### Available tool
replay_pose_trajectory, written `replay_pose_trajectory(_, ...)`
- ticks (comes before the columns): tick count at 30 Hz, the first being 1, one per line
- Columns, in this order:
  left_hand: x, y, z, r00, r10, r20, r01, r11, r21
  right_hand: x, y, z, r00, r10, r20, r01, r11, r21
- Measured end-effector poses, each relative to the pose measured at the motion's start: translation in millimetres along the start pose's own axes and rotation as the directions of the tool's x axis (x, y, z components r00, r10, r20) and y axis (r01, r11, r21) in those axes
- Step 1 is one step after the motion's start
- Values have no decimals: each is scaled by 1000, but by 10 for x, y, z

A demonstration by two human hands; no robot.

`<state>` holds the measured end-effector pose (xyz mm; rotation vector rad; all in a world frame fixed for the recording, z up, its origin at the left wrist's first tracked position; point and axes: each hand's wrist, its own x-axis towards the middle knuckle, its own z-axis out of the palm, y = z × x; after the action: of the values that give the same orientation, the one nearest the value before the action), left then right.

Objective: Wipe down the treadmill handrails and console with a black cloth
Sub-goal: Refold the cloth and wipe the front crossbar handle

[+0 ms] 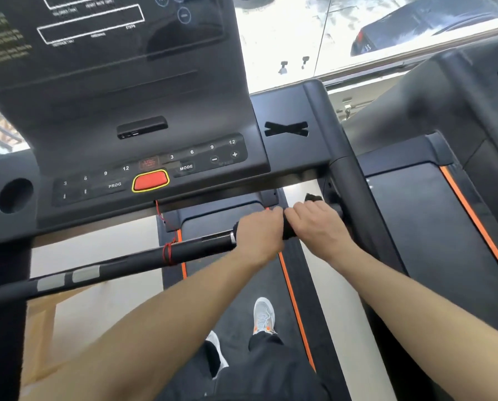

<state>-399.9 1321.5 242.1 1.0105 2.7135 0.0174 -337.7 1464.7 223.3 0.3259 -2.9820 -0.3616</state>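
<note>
The black front handrail runs across the treadmill below the console. My left hand grips the rail near its right end. Right beside it, my right hand is curled round the rail with the black cloth under it; a tuft of cloth sticks out above the knuckles and a dark strip shows between the two hands. The right side handrail rises just past my right hand.
A red stop button sits low on the console, its red safety cord tied round the rail. A cup hole is at the left. My feet stand on the belt. A second treadmill stands to the right.
</note>
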Motion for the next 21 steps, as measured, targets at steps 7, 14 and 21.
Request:
replay_pose_trajectory(7, 443, -36, -319, 819, 85, 568, 82, 962, -262, 516, 376, -431, 675, -140, 724, -159, 931, 329)
replay_pose_trajectory(14, 465, 64, -324, 833, 60, 550, 110, 956, -270, 522, 445, -396, 663, -148, 734, -139, 939, 314)
replay_pose_trajectory(21, 147, 308, 74, 986, 16, -168, -9, 999, 43, -7, 154, 26, 994, 65, 86, -70, 996, 54)
